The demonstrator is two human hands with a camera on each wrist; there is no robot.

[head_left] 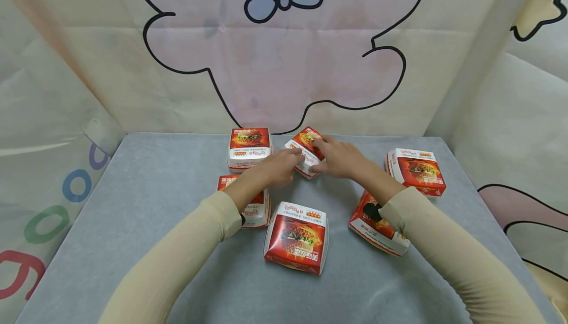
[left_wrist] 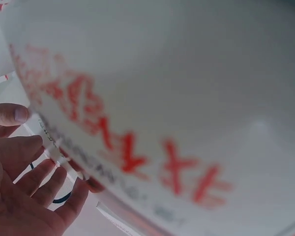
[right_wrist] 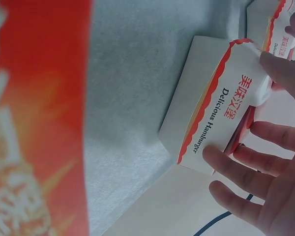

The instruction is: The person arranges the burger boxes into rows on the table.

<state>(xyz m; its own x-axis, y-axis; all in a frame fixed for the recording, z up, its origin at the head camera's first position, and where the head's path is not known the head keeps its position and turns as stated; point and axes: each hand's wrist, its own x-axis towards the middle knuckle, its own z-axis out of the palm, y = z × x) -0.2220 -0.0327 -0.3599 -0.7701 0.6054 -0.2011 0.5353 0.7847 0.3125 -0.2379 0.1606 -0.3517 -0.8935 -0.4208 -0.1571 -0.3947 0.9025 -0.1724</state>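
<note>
Both hands meet at a tilted red-and-white hamburger box point(head_left: 309, 140) at the table's back edge. My right hand point(head_left: 340, 159) lies over its right side with fingers spread; in the right wrist view its fingertips rest along the printed "Delicious Hamburger" side point(right_wrist: 215, 115). From the left, my left hand point(head_left: 278, 168) reaches to the same box, with fingertips at its left edge. In the left wrist view the fingers of my left hand point(left_wrist: 34, 182) are loosely bent and apart, while a blurred white box side point(left_wrist: 187, 88) with red print fills the foreground.
More hamburger boxes lie around: one at the back left point(head_left: 249, 141), one partly under the left forearm point(head_left: 255, 210), one in front centre point(head_left: 296, 237), one under the right wrist point(head_left: 377, 230) and one at the right point(head_left: 417, 171). Printed cloth walls point(head_left: 284, 62) enclose the grey table point(head_left: 146, 191).
</note>
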